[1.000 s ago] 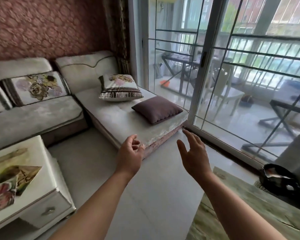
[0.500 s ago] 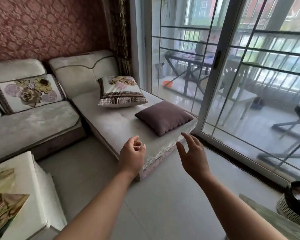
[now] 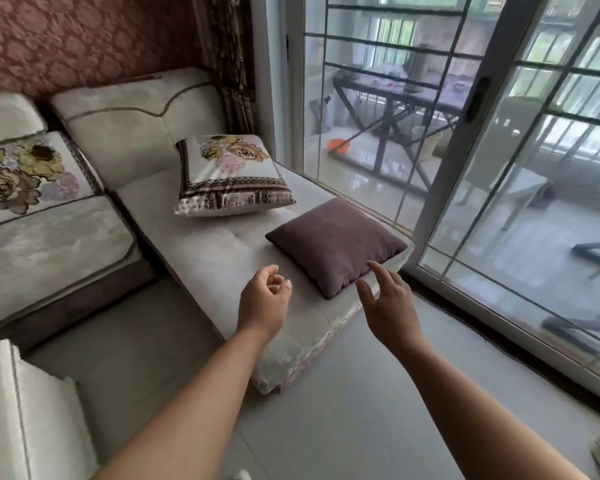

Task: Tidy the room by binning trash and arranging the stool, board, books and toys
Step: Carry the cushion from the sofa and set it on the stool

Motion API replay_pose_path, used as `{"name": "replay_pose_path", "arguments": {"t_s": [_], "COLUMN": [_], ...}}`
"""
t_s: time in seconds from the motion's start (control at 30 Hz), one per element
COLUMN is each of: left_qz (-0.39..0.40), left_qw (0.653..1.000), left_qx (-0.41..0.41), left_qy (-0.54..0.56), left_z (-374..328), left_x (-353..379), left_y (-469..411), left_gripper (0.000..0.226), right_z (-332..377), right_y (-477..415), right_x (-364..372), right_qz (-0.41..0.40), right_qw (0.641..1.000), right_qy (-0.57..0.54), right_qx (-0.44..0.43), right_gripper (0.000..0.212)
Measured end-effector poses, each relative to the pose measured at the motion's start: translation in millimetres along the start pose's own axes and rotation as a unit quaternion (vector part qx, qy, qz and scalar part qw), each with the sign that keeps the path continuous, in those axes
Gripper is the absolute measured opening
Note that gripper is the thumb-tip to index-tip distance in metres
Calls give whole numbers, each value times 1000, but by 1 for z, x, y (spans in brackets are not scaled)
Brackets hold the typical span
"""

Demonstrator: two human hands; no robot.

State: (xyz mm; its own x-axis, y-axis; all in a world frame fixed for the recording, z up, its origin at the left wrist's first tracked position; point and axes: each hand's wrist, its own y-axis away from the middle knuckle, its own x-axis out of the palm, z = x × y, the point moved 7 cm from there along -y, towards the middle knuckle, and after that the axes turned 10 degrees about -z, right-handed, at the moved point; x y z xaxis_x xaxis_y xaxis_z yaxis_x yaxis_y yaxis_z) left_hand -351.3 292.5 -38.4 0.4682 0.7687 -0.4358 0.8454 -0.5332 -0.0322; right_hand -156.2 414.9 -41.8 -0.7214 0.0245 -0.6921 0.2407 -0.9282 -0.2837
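Just past the right hand (image 3: pixel 390 306), a purple cushion (image 3: pixel 336 244) occupies the sofa (image 3: pixel 208 251).

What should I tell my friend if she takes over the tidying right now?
The left hand is loosely curled and holds nothing. The right hand is empty, fingers spread, by the near corner of the purple cushion on the sofa. No trash, stool, board, books or toys are in view. What is done cannot be told from here. Left to do: probably find those things.
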Motion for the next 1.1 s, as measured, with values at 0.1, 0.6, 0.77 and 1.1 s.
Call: {"name": "replay_pose_path", "arguments": {"t_s": [0.1, 0.6, 0.77, 1.1], "left_qz": [33, 230, 259, 241], "left_qw": [999, 962, 942, 920], "left_qx": [-15, -118, -181, -281], "left_qy": [-6, -86, -108, -131], "left_z": [15, 107, 158, 288], "left_x": [30, 182, 237, 355], "left_y": [-54, -280, -302, -337], "left_gripper": [41, 41, 42, 24], "right_z": [-12, -70, -115, -224], "right_y": [-32, -127, -134, -146], "right_x": [37, 208, 259, 369], "right_qz": [2, -6, 28, 96], "right_qw": [999, 947, 923, 884], "right_qy": [28, 96, 106, 93], "right_qx": [31, 305, 368, 447], "right_gripper": [49, 48, 50, 60]}}
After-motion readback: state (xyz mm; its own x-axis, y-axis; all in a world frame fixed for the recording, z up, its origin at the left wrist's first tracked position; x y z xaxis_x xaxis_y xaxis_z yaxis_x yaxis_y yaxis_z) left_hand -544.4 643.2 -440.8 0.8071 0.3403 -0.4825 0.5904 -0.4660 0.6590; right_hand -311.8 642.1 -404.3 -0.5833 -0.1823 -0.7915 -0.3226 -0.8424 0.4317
